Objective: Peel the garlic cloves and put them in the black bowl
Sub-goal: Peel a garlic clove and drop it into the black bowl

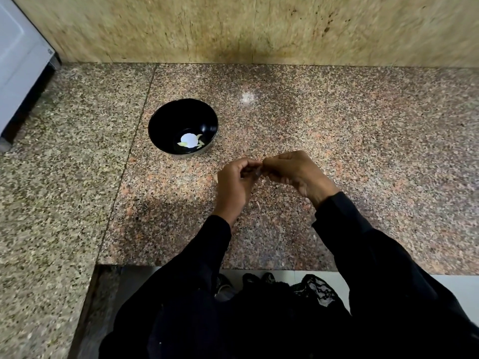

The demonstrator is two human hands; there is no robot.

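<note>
A round, glossy black bowl (183,125) stands upright on the speckled granite desk (311,125), left of the frame's centre. On its bottom lie a few pale, yellowish peeled garlic cloves (199,143) around a bright white glare spot. Near the frame's centre, a small garlic clove (258,172) is pinched between two grips, too hidden to tell its state.

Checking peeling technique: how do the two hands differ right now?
The left hand sits nearer the round black bowl, back facing the camera; the right hand reaches in from the other side, wrist angled inward. Both curl their fingers together around something small, mostly hidden.
</note>
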